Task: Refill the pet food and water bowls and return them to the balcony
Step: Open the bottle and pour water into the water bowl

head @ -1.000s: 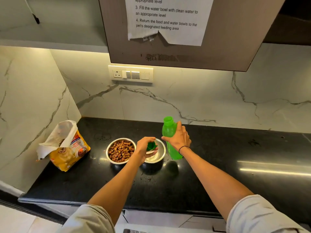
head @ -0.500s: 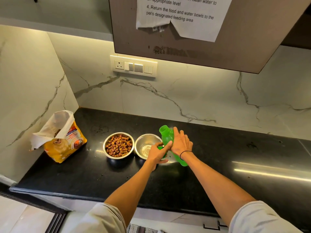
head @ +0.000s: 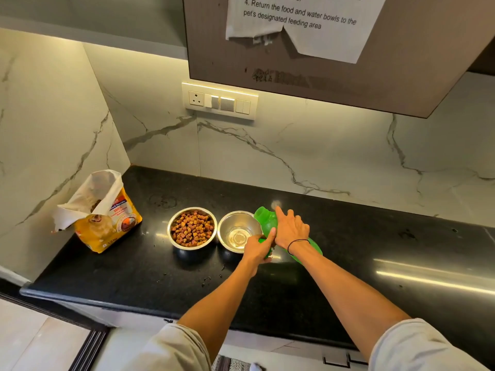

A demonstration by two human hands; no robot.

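Two steel bowls stand side by side on the black counter (head: 128, 274). The left bowl, the food bowl (head: 191, 228), is full of brown kibble. The right one, the water bowl (head: 237, 231), holds a little clear water. A green bottle (head: 265, 218) is tilted left with its open mouth over the water bowl's right rim. My right hand (head: 290, 228) grips the bottle around its middle. My left hand (head: 259, 249) is closed on a small green cap beside the bottle, at the water bowl's near right edge.
An open yellow pet food bag (head: 104, 220) leans at the counter's left end near the marble wall. A switch panel (head: 220, 100) sits on the backsplash. Above hangs a cabinet with a paper note (head: 300, 20). Small crumbs lie on the counter near my left wrist.
The bottle went from upright to tilted towards the water bowl. My left hand, with the cap, moved from over the bowl to its right side beside the bottle.
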